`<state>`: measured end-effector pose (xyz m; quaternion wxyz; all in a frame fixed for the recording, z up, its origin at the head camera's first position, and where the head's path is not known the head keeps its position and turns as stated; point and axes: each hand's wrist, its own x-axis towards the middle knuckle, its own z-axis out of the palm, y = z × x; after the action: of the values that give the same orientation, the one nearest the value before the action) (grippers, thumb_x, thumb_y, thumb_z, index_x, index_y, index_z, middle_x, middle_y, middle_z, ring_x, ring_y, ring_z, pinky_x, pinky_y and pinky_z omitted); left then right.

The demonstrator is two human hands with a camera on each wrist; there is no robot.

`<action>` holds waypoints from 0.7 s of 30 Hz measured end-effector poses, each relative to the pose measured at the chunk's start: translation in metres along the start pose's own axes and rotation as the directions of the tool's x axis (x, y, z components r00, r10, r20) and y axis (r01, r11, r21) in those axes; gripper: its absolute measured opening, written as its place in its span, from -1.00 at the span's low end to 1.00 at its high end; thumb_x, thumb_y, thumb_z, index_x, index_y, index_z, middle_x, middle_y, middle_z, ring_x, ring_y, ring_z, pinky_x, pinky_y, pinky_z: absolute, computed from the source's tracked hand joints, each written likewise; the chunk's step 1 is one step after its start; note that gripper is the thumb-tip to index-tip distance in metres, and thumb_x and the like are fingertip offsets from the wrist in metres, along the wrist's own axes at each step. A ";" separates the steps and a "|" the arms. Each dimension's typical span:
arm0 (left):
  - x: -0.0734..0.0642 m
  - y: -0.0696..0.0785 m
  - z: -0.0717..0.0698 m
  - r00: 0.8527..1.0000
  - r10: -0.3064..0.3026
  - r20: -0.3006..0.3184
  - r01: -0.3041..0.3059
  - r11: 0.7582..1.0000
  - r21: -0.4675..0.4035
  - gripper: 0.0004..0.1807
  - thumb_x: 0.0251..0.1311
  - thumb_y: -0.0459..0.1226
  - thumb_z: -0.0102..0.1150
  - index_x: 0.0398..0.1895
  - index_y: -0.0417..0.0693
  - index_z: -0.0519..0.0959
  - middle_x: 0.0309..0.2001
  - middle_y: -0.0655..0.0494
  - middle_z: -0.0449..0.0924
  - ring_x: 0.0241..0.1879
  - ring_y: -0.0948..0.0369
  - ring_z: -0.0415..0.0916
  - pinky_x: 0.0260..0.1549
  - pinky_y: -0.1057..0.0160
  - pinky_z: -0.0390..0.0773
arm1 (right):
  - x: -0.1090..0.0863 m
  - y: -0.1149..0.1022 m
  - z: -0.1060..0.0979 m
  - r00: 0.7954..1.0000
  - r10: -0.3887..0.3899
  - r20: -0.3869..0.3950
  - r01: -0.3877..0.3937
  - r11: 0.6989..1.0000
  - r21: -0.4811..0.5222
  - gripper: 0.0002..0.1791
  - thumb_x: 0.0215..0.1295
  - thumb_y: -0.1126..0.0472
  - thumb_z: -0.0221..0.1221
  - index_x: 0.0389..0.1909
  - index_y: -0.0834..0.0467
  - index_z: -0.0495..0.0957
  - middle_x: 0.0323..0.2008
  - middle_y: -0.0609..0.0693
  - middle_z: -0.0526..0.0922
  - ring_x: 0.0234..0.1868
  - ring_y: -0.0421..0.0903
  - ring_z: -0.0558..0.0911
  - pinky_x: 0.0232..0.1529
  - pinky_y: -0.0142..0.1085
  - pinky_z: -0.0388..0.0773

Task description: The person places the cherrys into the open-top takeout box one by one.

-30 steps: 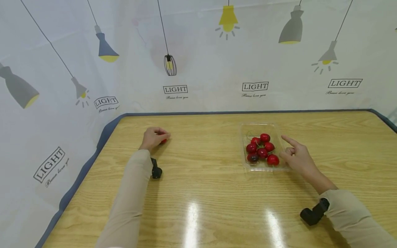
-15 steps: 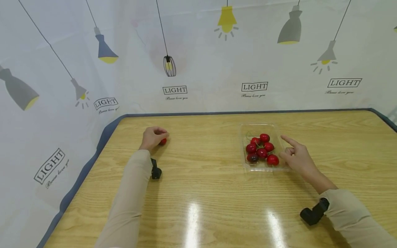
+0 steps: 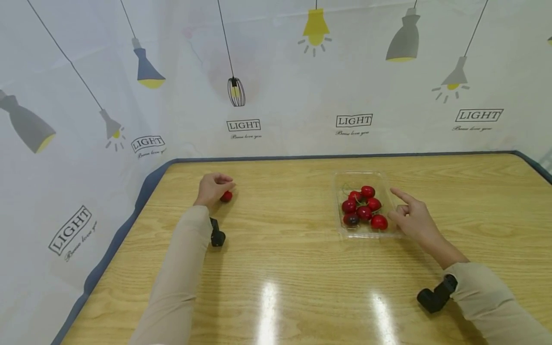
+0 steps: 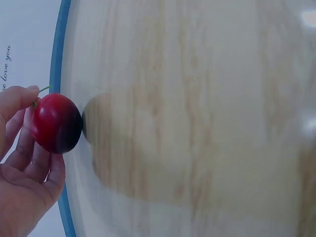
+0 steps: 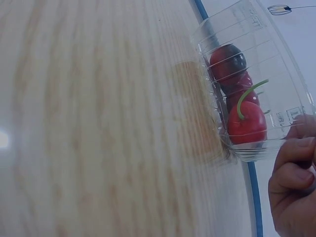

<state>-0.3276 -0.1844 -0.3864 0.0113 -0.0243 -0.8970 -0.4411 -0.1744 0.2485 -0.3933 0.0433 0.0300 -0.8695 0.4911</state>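
My left hand (image 3: 211, 188) is at the table's far left, its thumb and a finger pinching the green stem of a cherry. The cherry (image 4: 58, 123), red with a dark underside, hangs below the fingertips, close over the tabletop. My right hand (image 3: 416, 219) is at the right wall of a clear plastic box (image 3: 338, 191), thumb at the rim, index finger stretched along the side, other fingers curled. In the right wrist view the fingers (image 5: 296, 163) overlap the box's corner. Inside the box lie several red cherries (image 3: 364, 212), some with green stems.
The wood-grain table (image 3: 293, 268) has a blue-grey edge. Behind and to the left rises a white wall covering (image 3: 284, 96) printed with lamps and lettering. Black wrist cameras sit on both sleeves.
The cherry by my left hand shows more below the fingers, which have shifted slightly up. My right hand and the box have stayed in place.
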 end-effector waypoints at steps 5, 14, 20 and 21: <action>0.001 0.000 -0.002 1.000 -0.005 0.011 0.005 1.000 -0.019 -0.75 0.09 -0.29 0.14 -0.20 -0.27 0.54 -0.21 -0.15 0.54 -0.20 0.05 0.48 -0.17 0.20 0.43 | 0.000 0.000 -0.001 1.000 0.005 -0.001 -0.005 1.000 -0.004 -0.32 0.14 0.40 -0.06 0.31 0.32 -0.04 -0.78 -0.15 0.16 -0.74 -0.25 0.15 -0.72 -0.36 0.19; 0.005 -0.001 -0.005 1.000 -0.019 0.020 0.019 1.000 -0.012 -0.76 0.08 -0.29 0.14 -0.22 -0.26 0.56 -0.25 -0.11 0.56 -0.28 0.13 0.48 -0.30 0.32 0.43 | 0.000 -0.001 -0.001 1.000 -0.001 -0.002 0.001 1.000 0.001 -0.32 0.14 0.41 -0.06 0.31 0.33 -0.04 -0.78 -0.16 0.16 -0.74 -0.26 0.14 -0.72 -0.37 0.19; 0.001 0.006 -0.009 0.998 -0.049 0.051 0.049 0.999 -0.004 -0.74 0.11 -0.32 0.07 -0.16 -0.27 0.56 -0.17 -0.13 0.55 -0.23 0.14 0.47 -0.24 0.30 0.44 | 0.001 -0.001 -0.001 1.000 -0.005 0.001 0.005 1.000 0.001 -0.32 0.14 0.41 -0.06 0.31 0.34 -0.04 -0.78 -0.16 0.16 -0.74 -0.27 0.14 -0.72 -0.37 0.19; 0.001 0.006 -0.009 0.997 -0.051 0.056 0.051 0.999 0.000 -0.74 0.11 -0.33 0.07 -0.15 -0.27 0.56 -0.17 -0.13 0.55 -0.23 0.13 0.47 -0.24 0.29 0.44 | 0.001 -0.001 -0.001 1.000 -0.005 0.001 0.005 1.000 0.001 -0.32 0.14 0.41 -0.06 0.31 0.34 -0.04 -0.78 -0.16 0.16 -0.74 -0.27 0.14 -0.72 -0.37 0.19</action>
<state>-0.3284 -0.1883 -0.3761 -0.0250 -0.0137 -0.8971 -0.4410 -0.1749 0.2486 -0.3919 0.0440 0.0325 -0.8691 0.4915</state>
